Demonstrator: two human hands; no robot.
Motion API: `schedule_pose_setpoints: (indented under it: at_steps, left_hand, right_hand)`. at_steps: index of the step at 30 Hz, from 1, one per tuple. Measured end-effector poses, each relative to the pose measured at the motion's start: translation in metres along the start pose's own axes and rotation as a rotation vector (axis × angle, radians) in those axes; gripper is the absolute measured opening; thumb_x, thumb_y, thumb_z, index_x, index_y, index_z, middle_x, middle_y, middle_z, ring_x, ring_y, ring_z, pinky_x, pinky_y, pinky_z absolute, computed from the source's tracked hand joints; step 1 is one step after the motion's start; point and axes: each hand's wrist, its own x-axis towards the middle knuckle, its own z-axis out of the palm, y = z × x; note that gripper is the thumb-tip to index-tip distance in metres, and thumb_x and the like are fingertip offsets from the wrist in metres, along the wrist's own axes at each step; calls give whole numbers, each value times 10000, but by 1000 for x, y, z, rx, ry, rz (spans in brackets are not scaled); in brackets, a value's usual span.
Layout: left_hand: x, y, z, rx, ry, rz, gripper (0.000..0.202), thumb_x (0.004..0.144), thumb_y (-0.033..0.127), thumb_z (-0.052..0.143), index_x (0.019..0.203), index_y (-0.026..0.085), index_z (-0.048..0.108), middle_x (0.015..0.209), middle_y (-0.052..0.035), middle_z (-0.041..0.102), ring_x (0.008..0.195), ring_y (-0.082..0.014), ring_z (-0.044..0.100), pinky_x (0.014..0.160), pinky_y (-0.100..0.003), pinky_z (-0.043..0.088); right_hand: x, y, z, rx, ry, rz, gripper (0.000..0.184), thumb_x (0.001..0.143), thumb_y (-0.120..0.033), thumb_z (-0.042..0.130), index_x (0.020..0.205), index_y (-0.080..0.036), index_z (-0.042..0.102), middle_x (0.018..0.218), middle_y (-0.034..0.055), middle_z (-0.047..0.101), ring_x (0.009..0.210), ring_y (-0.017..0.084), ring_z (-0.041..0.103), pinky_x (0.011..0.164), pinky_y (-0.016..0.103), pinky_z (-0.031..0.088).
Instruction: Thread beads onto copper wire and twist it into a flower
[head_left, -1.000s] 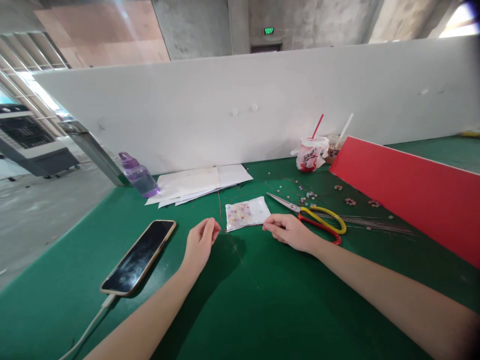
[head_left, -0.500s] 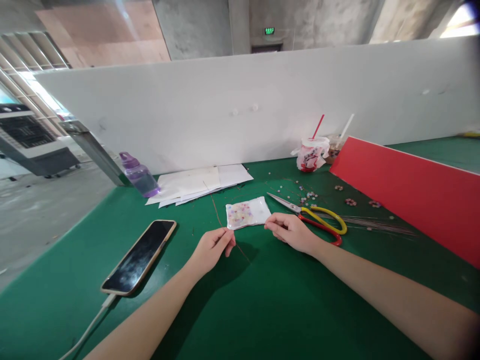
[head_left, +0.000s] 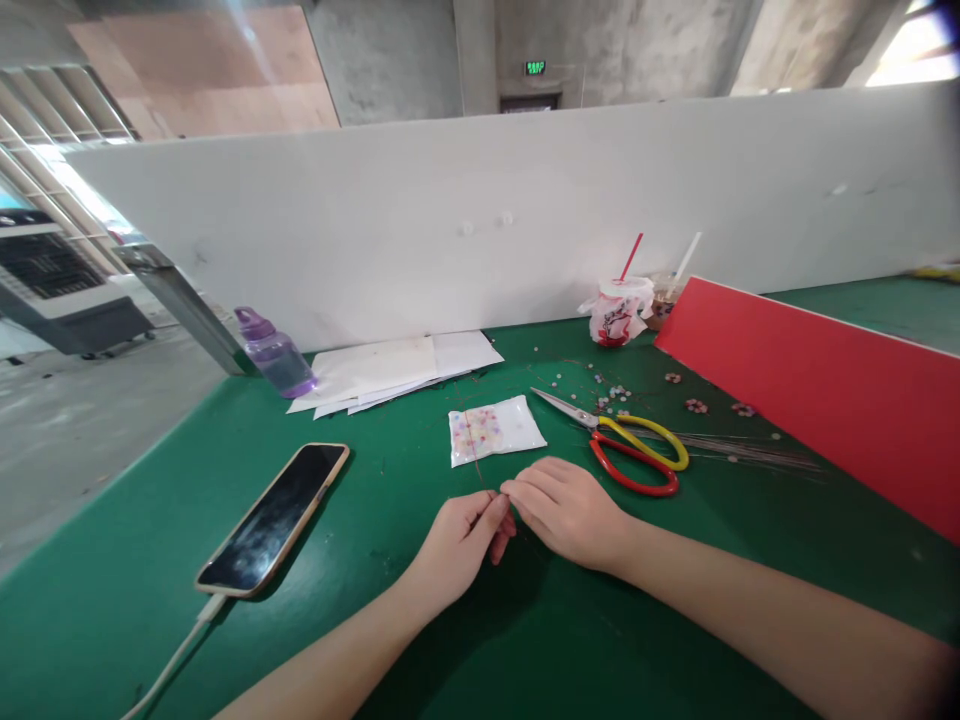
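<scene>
My left hand [head_left: 463,537] pinches a thin reddish wire [head_left: 472,450] that runs up across a small clear bag of coloured beads [head_left: 493,430]. My right hand [head_left: 564,508] sits right beside it with fingers curled, fingertips meeting the left hand at the wire's lower end. Both hands rest on the green table [head_left: 525,620], just in front of the bead bag. Scissors with yellow and red handles [head_left: 630,452] lie to the right of the bag.
A phone [head_left: 274,515] on a charging cable lies at left. White papers [head_left: 394,368] and a purple bottle [head_left: 274,352] sit at the back by the white partition. A drink cup with straw [head_left: 619,308], loose beads [head_left: 619,392], thin wires [head_left: 750,452] and a red board [head_left: 817,385] lie right.
My left hand moved right and nearer with the wire. My right hand left the bead bag's edge and came down to meet the left hand.
</scene>
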Motion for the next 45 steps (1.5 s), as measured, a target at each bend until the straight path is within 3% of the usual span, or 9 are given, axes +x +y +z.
schedule_pose_setpoints:
  at_steps: [3, 12, 22, 25, 28, 33, 38, 45]
  left_hand:
    - [1, -2, -2, -42, -40, -10, 382, 858, 401, 338, 632, 146, 510, 464, 32, 477, 457, -96, 451, 523, -207, 363]
    - [2, 3, -8, -30, -72, 29, 368, 876, 372, 303, 734, 149, 559, 482, 30, 514, 499, -103, 467, 572, -213, 364]
    - [-2, 7, -6, 133, 10, 41, 471, 879, 388, 268, 541, 157, 500, 507, 3, 544, 533, -113, 489, 573, -214, 360]
    - [-3, 9, -4, 143, 29, 40, 415, 875, 386, 283, 585, 167, 486, 494, 16, 542, 521, -113, 487, 575, -216, 361]
    - [-3, 11, -4, 126, 37, 30, 345, 866, 385, 311, 644, 176, 473, 474, 31, 538, 506, -114, 482, 568, -216, 361]
    - [-3, 11, -5, 144, 0, 59, 417, 875, 370, 290, 554, 169, 464, 517, 10, 547, 538, -113, 487, 588, -216, 363]
    - [-1, 8, -7, 32, -26, 32, 391, 875, 369, 293, 588, 168, 468, 481, 19, 527, 512, -112, 475, 575, -215, 374]
    - [3, 3, -6, -116, -83, -21, 368, 865, 380, 318, 611, 158, 464, 458, 33, 502, 442, -93, 447, 525, -213, 360]
  right_hand:
    - [-1, -3, 0, 28, -80, 21, 197, 859, -183, 347, 907, -158, 536, 758, 37, 574, 703, 123, 516, 592, 233, 378]
    - [-5, 5, 3, 276, -89, 150, 124, 846, -233, 400, 895, -181, 501, 758, -7, 589, 671, 83, 528, 589, 194, 369]
    - [-6, 7, 6, 244, -15, 69, 132, 844, -240, 416, 878, -183, 530, 688, -13, 571, 613, 74, 515, 528, 192, 331]
    - [-7, 7, 6, 234, -8, 55, 135, 842, -239, 412, 872, -183, 531, 679, -20, 570, 594, 70, 513, 516, 195, 324]
    - [-7, 7, 4, 274, -11, 45, 130, 840, -229, 410, 875, -182, 526, 694, -18, 577, 600, 69, 515, 521, 191, 333]
    - [-6, 7, 4, 285, 1, 47, 117, 835, -228, 423, 872, -177, 521, 701, -6, 577, 630, 83, 520, 548, 198, 365]
    - [-4, 6, 4, 317, 12, 49, 106, 843, -197, 423, 881, -176, 520, 805, 17, 604, 749, 96, 535, 653, 212, 419]
    - [-5, 6, 3, 350, 48, 21, 100, 838, -164, 428, 893, -178, 511, 882, 22, 613, 786, 95, 540, 680, 220, 441]
